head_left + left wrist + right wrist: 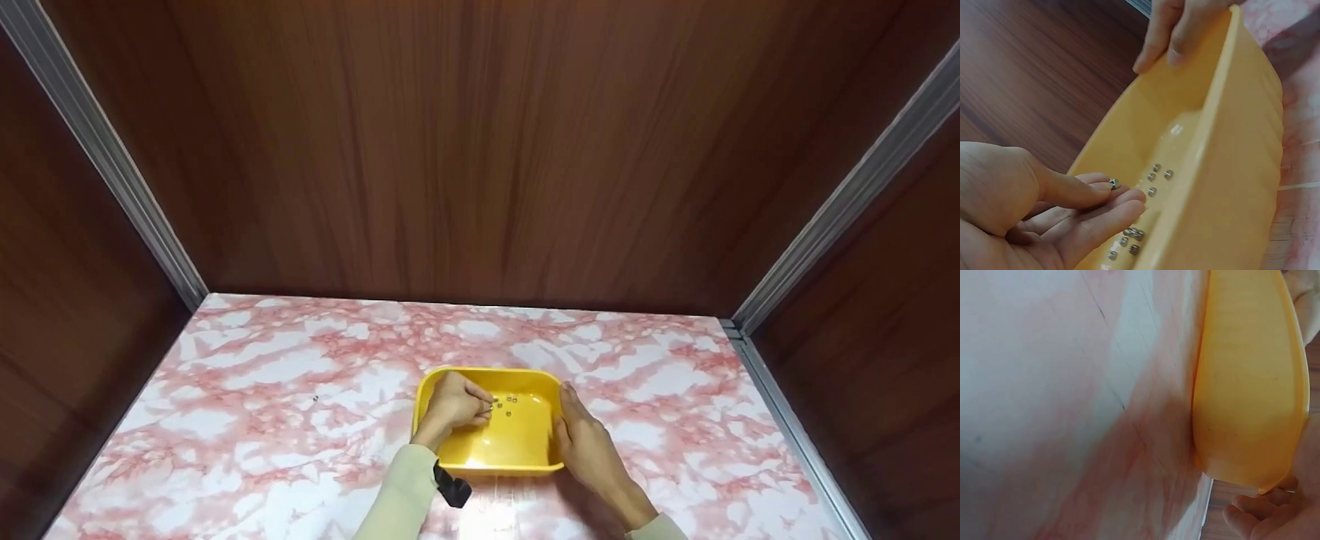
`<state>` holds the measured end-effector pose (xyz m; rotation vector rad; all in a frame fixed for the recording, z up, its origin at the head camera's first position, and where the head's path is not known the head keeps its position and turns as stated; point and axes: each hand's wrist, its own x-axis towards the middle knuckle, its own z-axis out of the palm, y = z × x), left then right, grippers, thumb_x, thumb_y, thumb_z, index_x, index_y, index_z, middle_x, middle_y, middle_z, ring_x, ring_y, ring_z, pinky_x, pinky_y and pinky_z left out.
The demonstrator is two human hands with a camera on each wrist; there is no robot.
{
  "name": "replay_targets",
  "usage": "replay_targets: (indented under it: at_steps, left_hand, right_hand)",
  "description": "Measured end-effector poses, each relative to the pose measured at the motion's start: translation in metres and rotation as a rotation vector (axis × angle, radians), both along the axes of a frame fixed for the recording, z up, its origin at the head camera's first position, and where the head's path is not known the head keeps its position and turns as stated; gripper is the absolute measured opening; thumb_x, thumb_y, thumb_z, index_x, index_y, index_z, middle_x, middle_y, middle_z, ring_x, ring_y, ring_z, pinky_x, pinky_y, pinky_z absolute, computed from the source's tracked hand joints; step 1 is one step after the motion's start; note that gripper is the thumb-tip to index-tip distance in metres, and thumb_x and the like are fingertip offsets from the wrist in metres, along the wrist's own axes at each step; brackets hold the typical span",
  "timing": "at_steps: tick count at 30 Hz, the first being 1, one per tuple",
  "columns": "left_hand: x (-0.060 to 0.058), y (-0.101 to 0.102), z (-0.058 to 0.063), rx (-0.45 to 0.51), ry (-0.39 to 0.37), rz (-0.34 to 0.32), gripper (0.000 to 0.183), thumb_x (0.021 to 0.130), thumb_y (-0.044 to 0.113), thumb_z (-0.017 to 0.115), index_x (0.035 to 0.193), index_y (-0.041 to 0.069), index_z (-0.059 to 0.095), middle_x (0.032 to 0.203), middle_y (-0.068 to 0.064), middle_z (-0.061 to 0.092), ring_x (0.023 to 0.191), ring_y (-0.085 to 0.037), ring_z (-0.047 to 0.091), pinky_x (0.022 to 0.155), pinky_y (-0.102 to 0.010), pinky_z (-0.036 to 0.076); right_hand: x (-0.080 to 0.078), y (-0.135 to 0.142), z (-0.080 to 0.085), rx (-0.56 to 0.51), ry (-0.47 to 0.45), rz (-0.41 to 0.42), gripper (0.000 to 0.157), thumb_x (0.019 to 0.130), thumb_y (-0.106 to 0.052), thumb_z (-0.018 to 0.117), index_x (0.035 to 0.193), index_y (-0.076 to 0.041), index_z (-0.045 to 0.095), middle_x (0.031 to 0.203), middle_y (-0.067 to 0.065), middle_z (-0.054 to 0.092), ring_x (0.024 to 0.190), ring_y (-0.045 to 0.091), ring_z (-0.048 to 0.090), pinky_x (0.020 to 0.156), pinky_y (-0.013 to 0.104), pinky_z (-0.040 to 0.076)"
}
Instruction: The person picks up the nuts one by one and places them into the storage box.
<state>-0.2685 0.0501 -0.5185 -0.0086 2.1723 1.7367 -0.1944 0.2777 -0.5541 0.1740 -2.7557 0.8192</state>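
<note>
A yellow plastic tray (517, 442) stands on the table with several small shiny metal nuts (508, 413) scattered over its floor. Inside its left half, my left hand (454, 401) is held over the nuts. The left wrist view has one small nut (1114, 183) pinched at the thumb tip against the fingers; more nuts (1134, 249) lie below that hand. With its fingers over the rim, my right hand (592, 446) grips the tray's right wall. In the right wrist view, the tray's outer side (1247, 382) hides its inside, and fingers (1252, 514) show at its lower corner.
One tiny metal piece (316, 398) lies on the pink-and-white marbled table (262, 450), left of the tray. Dark wood panels (465, 150) rise behind and at both sides, with grey metal rails (127, 172) at the corners. A black strap (452, 486) circles the left wrist.
</note>
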Motion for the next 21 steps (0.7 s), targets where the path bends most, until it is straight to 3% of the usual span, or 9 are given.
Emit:
replay_targets:
  at_steps: [4, 11, 21]
  left_hand:
    - [-0.002, 0.001, -0.008, -0.022, 0.001, 0.013, 0.015, 0.087, -0.014, 0.069, 0.097, -0.011, 0.080, 0.095, -0.028, 0.079, 0.064, -0.016, 0.072, 0.062, -0.027, 0.066]
    - [-0.003, 0.002, -0.011, -0.047, 0.011, -0.004, 0.016, 0.087, -0.014, 0.069, 0.098, -0.009, 0.081, 0.093, -0.026, 0.079, 0.056, -0.011, 0.062, 0.049, -0.015, 0.050]
    - [-0.003, 0.002, -0.012, -0.146, 0.146, -0.009, 0.016, 0.084, -0.013, 0.071, 0.094, -0.008, 0.082, 0.081, -0.024, 0.079, 0.051, -0.009, 0.058, 0.042, -0.012, 0.042]
  right_hand:
    - [0.001, -0.001, -0.001, -0.008, -0.014, 0.002, 0.055, 0.107, -0.010, 0.057, 0.155, 0.011, 0.039, 0.165, 0.026, 0.038, 0.147, 0.042, 0.049, 0.120, 0.054, 0.045]
    - [-0.001, 0.000, -0.001, -0.022, -0.017, 0.016, 0.056, 0.108, -0.009, 0.055, 0.156, 0.012, 0.035, 0.164, 0.031, 0.036, 0.147, 0.044, 0.046, 0.116, 0.052, 0.049]
    - [-0.001, 0.000, 0.000, -0.028, -0.025, 0.003, 0.056, 0.108, -0.010, 0.056, 0.157, 0.010, 0.037, 0.165, 0.027, 0.037, 0.148, 0.042, 0.047, 0.121, 0.054, 0.044]
